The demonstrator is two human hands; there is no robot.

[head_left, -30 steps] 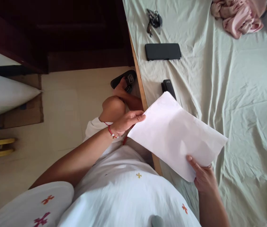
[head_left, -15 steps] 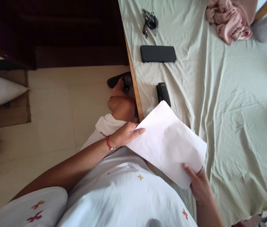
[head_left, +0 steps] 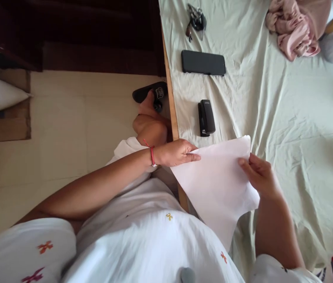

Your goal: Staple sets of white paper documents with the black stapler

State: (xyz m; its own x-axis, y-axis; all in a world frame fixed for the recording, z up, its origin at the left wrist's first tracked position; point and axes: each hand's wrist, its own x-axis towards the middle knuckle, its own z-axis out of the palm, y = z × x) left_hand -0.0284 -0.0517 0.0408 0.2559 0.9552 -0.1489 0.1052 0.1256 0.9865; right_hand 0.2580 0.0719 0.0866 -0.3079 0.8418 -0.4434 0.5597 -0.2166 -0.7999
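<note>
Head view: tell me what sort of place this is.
Most likely a bedroom in a home. A bed under a wrinkled pale green sheet fills the right side, with a phone, keys and crumpled pink cloth lying on it, and a tiled floor alongside.

No text, label, brand or number can be read anywhere: the white sheet of paper [head_left: 216, 184] shows blank, and the black stapler [head_left: 206, 117] just beyond it bears no legible mark.

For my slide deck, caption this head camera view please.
Both hands, left hand and right hand, hold white paper beside a black stapler.
</note>
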